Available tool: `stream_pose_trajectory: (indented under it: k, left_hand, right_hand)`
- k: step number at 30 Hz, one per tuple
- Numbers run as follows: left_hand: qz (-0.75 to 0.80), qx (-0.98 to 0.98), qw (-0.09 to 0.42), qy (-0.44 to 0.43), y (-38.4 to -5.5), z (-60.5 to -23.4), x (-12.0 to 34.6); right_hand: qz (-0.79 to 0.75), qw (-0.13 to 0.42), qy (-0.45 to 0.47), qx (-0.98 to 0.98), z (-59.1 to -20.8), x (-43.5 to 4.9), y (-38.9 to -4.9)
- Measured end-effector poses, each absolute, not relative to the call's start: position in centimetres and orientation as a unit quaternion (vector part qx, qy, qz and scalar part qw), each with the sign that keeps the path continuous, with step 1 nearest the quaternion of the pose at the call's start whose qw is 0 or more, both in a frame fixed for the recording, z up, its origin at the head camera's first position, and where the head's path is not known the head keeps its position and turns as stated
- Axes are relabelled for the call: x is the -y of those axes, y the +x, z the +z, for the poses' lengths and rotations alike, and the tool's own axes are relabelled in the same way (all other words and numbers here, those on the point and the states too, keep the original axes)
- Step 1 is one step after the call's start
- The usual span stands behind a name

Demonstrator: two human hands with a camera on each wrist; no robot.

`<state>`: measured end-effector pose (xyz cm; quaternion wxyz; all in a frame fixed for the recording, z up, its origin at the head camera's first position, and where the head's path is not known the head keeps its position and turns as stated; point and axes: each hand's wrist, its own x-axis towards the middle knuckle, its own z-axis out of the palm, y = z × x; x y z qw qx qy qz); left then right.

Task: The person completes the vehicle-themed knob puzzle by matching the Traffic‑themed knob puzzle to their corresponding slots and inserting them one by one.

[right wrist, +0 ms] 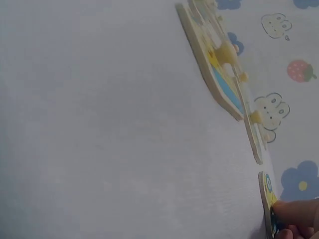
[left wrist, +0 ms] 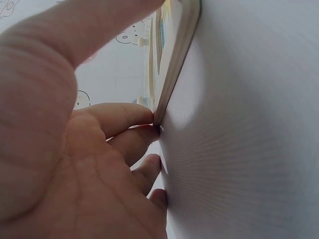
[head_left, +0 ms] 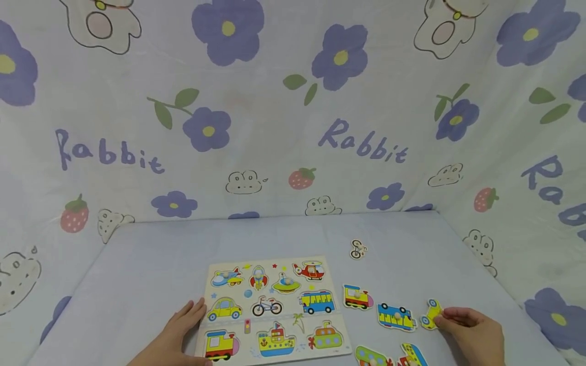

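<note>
As fingers (head_left: 459, 313) pinch yellow car (head_left: 433, 310), wheels (head_left: 426, 321) leftward, long axis running away

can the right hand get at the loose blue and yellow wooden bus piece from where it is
Probably yes: the bus piece lies near, uncovered, though the right hand pinches the yellow wooden car piece between them and would likely need to release it first.

Purple handwritten-style lettering reads "Rabbit" twice on the back cloth (head_left: 274, 112): one word (head_left: 110, 154) at nine o'clock from the head view's centre, another (head_left: 363, 142) at two. At three o'clock, on the right-hand cloth (head_left: 517, 147), matching lettering (head_left: 549, 192) shows "Rab" before the edge cuts it off.
</note>
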<state>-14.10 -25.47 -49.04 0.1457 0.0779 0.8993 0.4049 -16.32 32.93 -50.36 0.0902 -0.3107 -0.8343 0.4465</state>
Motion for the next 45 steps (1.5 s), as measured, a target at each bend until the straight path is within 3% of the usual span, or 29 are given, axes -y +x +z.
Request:
stream_pose_trajectory:
  k: [6, 15, 39, 45]
  left_hand:
    - [0.399, -0.903, 0.141, 0.080, -13.9, -49.3, 25.5]
    - [0.401, -0.901, 0.144, 0.080, -13.9, -49.0, 25.5]
    - [0.401, -0.902, 0.142, 0.077, -13.9, -48.8, 25.5]
    - [0.396, -0.903, 0.137, 0.092, -13.9, -48.7, 25.4]
  right_hand:
    - [0.452, 0.096, -0.306, 0.832, -49.8, -33.1, -17.5]
    - [0.459, 0.122, -0.224, 0.851, -47.5, -31.1, -18.6]
    - [0.567, 0.185, -0.002, 0.803, -44.8, -20.9, -22.2]
    - [0.606, 0.168, 0.064, 0.775, -44.5, -18.6, -22.8]
